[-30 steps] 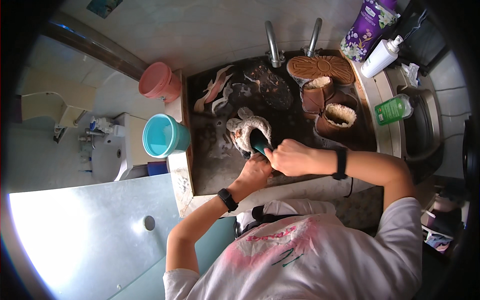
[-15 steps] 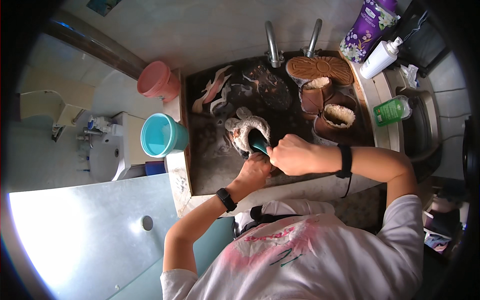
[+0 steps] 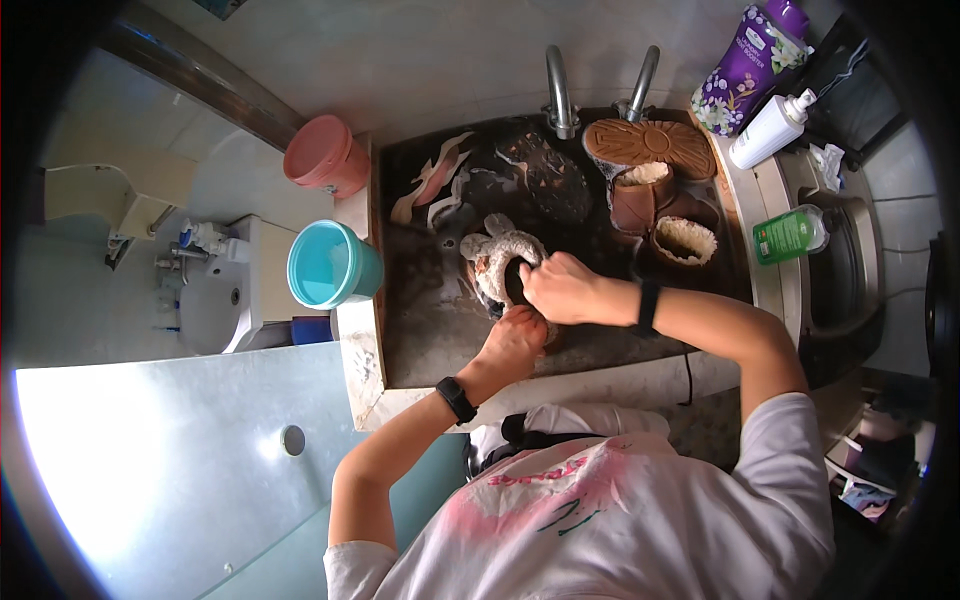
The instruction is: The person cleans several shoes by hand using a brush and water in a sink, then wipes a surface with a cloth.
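In the dark basin, my left hand (image 3: 515, 345) is closed on the near rim of a wet fleece-lined boot (image 3: 512, 245). The boot's pale, fluffy opening faces me. My right hand (image 3: 563, 290) is a fist at that opening. Its teal-handled tool, seen half a second ago, is now hidden by the fist and the boot. To the right stand two brown fleece-lined boots (image 3: 682, 240), with a brown patterned sole (image 3: 652, 148) lying behind them.
Two metal taps (image 3: 560, 95) rise at the basin's back. A pink bucket (image 3: 328, 160) and a turquoise bucket (image 3: 335, 265) flank its left edge. On the right ledge are a purple bottle (image 3: 745, 75), a white spray bottle (image 3: 770, 132) and a green bottle (image 3: 785, 237).
My right hand has moved slightly up and toward the boot's opening, and the teal handle has gone out of sight. My left hand stays on the rim. The whole view has shifted a little.
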Tool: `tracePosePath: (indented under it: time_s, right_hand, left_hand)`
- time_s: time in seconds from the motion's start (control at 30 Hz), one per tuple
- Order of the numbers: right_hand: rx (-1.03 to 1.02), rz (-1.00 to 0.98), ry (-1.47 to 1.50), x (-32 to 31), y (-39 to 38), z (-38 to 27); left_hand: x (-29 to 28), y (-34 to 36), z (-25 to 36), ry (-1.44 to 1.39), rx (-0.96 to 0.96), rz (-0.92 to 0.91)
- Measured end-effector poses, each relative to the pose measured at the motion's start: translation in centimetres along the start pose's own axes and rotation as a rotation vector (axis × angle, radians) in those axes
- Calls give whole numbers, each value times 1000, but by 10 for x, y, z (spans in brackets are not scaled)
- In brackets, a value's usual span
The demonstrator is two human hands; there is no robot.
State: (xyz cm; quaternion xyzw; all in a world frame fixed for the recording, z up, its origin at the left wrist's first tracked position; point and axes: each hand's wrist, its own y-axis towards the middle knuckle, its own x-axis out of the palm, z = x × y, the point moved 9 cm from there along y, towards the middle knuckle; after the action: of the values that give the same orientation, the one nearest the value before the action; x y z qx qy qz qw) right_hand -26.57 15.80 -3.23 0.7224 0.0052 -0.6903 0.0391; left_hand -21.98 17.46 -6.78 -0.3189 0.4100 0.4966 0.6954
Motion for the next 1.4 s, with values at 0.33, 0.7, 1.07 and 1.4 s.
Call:
tracePosePath:
  time_s: [0.33,0.7,1.07,1.4]
  right_hand:
    - [-17,56,-36,10,7,7]
    - [-114,-113,49,-28,-26,-20]
    - [17,1,31,35,27,21]
    - [-159,-131,-2,-50,-40,-39]
  left_hand:
    - [-9,3,2,-39,51,40]
    - [-6,1,-3,-59,79,56]
    - [-9,11,-3,-14,49,4]
    - [-10,3,-5,-1,24,46]
